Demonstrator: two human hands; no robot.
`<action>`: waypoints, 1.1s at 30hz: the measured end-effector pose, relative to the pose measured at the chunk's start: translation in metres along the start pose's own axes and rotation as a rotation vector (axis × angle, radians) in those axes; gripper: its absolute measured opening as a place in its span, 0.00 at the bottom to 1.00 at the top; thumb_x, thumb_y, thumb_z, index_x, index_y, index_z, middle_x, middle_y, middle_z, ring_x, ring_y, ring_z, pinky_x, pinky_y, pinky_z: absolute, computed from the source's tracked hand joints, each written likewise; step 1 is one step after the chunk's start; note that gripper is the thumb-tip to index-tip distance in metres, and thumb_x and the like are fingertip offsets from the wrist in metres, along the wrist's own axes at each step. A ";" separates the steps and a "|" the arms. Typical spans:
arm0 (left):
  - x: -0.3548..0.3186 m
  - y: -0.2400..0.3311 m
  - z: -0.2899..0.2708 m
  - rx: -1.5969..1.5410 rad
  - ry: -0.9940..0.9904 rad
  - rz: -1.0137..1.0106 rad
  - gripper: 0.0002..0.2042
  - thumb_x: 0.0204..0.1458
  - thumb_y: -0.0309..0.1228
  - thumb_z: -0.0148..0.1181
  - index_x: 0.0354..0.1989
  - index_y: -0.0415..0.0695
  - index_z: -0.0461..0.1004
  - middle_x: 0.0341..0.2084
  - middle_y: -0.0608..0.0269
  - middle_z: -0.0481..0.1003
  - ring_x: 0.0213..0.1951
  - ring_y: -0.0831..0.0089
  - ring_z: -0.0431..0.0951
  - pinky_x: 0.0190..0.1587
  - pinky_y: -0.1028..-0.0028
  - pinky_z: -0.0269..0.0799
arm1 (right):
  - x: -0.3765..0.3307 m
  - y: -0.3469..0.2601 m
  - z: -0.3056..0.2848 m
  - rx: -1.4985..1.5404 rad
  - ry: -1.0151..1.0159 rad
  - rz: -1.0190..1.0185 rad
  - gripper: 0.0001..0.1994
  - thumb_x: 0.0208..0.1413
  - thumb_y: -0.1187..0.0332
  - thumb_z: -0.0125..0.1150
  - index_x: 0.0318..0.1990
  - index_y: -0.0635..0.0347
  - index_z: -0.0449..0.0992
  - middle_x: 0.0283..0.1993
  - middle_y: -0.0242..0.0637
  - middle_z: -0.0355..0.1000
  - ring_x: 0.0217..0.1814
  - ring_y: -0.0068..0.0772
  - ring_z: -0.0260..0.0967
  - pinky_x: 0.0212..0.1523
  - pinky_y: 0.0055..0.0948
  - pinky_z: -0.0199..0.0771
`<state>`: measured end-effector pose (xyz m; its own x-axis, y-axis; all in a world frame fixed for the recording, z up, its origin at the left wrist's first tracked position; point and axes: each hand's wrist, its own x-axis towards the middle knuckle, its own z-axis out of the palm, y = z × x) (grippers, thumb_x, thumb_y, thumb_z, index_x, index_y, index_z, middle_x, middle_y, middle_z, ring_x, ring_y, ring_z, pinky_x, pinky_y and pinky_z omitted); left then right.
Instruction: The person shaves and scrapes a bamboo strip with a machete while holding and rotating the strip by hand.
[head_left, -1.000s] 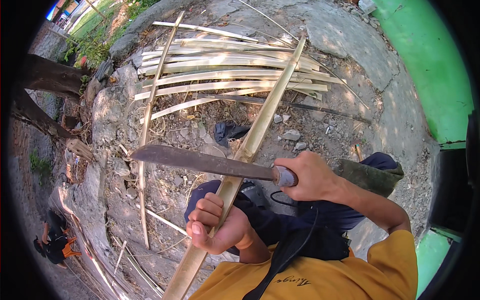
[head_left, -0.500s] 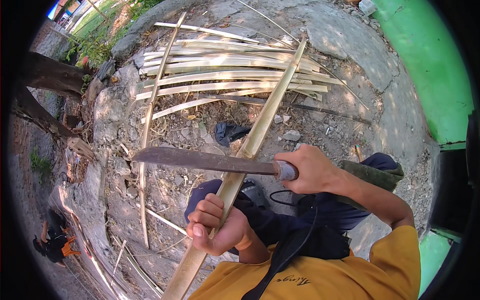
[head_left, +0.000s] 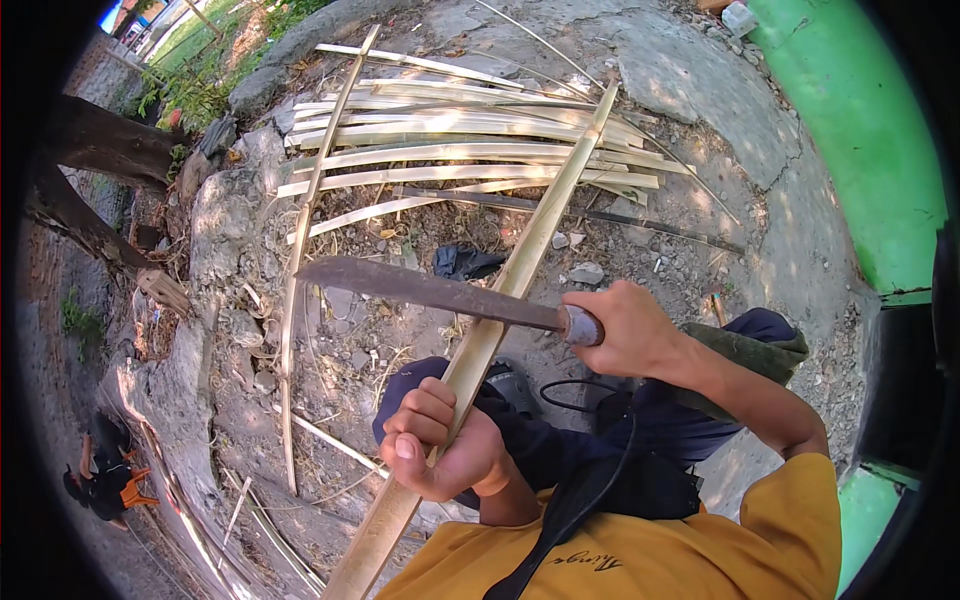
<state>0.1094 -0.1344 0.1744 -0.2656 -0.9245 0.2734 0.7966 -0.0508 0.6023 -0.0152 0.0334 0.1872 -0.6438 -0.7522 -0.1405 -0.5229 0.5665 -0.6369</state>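
Observation:
A long split bamboo strip (head_left: 540,225) slants from the lower left, past my knees, up toward the far right of the pile. My left hand (head_left: 440,440) is closed around its near part. With my right hand (head_left: 630,330) I grip the pale grey handle of a machete (head_left: 430,288). Its broad dark blade lies across the strip, a short way beyond my left fist, and its tip points left. Whether the edge bites into the bamboo cannot be made out.
Many pale bamboo strips (head_left: 440,152) lie stacked on the ground ahead, with another strip (head_left: 312,190) across their left ends. A black plastic scrap (head_left: 465,262) lies near the blade. Tree trunks (head_left: 110,145) stand left, a green wall (head_left: 850,120) right. Another person (head_left: 105,470) is at far left.
My right hand and the machete have shifted slightly away and to the right along the strip, with the blade tip tilted farther up. My left hand keeps its hold, barely moved.

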 end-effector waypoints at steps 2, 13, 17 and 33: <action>-0.001 -0.001 0.001 0.025 -0.015 -0.014 0.19 0.53 0.30 0.47 0.13 0.48 0.48 0.08 0.71 0.50 0.14 0.79 0.46 0.20 0.73 0.47 | 0.007 0.019 -0.001 -0.015 0.076 0.104 0.12 0.44 0.64 0.67 0.37 0.56 0.80 0.25 0.50 0.77 0.31 0.60 0.78 0.35 0.51 0.79; 0.001 0.002 -0.003 0.006 -0.019 0.018 0.19 0.53 0.30 0.47 0.14 0.48 0.47 0.07 0.71 0.50 0.14 0.79 0.46 0.20 0.73 0.47 | 0.005 0.019 0.003 -0.021 0.106 0.084 0.11 0.42 0.68 0.68 0.35 0.59 0.78 0.24 0.50 0.74 0.30 0.60 0.75 0.33 0.49 0.76; 0.002 0.001 -0.005 0.021 -0.035 0.026 0.19 0.53 0.31 0.47 0.14 0.49 0.47 0.07 0.71 0.50 0.14 0.80 0.46 0.20 0.73 0.47 | 0.011 0.038 0.001 0.036 0.118 0.160 0.11 0.42 0.68 0.68 0.35 0.60 0.78 0.24 0.51 0.73 0.30 0.61 0.75 0.32 0.48 0.76; 0.003 -0.003 -0.007 0.038 -0.060 -0.006 0.18 0.53 0.30 0.47 0.14 0.48 0.47 0.07 0.70 0.50 0.14 0.79 0.46 0.20 0.73 0.47 | 0.012 0.024 -0.001 0.053 0.031 0.154 0.10 0.46 0.67 0.64 0.36 0.58 0.81 0.27 0.52 0.77 0.34 0.60 0.77 0.36 0.49 0.79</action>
<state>0.1102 -0.1392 0.1682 -0.3036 -0.8999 0.3132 0.7740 -0.0412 0.6319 -0.0357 0.0382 0.1713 -0.7317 -0.6463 -0.2165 -0.3868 0.6552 -0.6489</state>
